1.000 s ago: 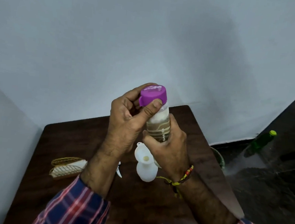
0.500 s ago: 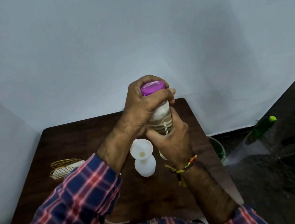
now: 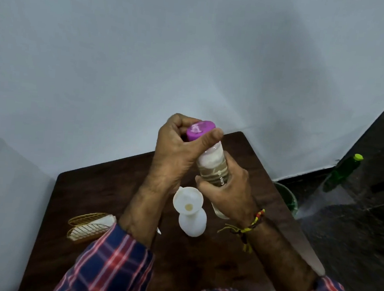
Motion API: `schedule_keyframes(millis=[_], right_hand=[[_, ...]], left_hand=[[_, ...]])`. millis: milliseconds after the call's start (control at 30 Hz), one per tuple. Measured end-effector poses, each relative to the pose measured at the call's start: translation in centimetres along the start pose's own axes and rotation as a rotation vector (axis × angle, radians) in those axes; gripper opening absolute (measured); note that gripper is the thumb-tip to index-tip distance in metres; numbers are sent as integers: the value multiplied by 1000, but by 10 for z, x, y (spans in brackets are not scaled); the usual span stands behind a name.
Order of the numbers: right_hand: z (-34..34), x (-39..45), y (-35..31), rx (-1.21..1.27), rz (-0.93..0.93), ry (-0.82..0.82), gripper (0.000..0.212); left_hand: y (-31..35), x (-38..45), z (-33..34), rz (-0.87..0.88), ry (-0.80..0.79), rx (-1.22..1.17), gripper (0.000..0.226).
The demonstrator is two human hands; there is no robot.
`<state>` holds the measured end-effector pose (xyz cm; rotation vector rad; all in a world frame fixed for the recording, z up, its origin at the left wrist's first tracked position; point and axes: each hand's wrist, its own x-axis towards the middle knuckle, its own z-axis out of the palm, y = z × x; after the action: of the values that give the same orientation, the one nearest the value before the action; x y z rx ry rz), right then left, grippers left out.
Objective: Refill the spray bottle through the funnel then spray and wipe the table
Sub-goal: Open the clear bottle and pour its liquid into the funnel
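A clear plastic refill bottle (image 3: 214, 170) with a brown-striped label is held up above the dark wooden table (image 3: 89, 187). Its body is gripped by the right hand (image 3: 226, 190), while its purple screw cap (image 3: 200, 130) is clasped by the curled fingers and thumb of the left hand (image 3: 176, 153). Below, a white plastic funnel (image 3: 187, 200) is seated in the neck of the white spray bottle (image 3: 192, 224), which stands on the table. A gold wire holder (image 3: 88, 226), possibly containing a folded cloth, is seen lying near the left sleeve.
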<state>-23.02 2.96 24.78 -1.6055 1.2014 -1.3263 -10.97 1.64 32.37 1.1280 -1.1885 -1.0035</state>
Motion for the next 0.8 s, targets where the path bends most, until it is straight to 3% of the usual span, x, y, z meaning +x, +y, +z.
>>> schedule_keyframes(millis=[133,200,300,433,533,633,733,800], right_hand=[[-3,5,1,19,-17,-6,32],[-3,4,3,-1,-42,-18,32],[-1,0,4,-6,-23,-24,32],[-4,-1,5,-32,-14,-17,31],[-5,-4,9,-52,-25,-28,32],[-1,-7,11,-17,-20,-35,32],[-2,-5,13,2,-23,-34,33],[-3,-5,15,-11,-34,-42,33]], left_hand=[[5,3,-20,-36,-234,-137,55],[3,3,-23,14,-235,-72,39],[3,3,-18,84,-150,70,44],[4,-1,-25,10,-330,-14,48],[3,-2,-23,59,-251,77,42],[1,-4,-22,67,-245,66,55],[0,-4,-30,-18,-367,-79,43],[0,-5,-30,-6,-365,-63,34]])
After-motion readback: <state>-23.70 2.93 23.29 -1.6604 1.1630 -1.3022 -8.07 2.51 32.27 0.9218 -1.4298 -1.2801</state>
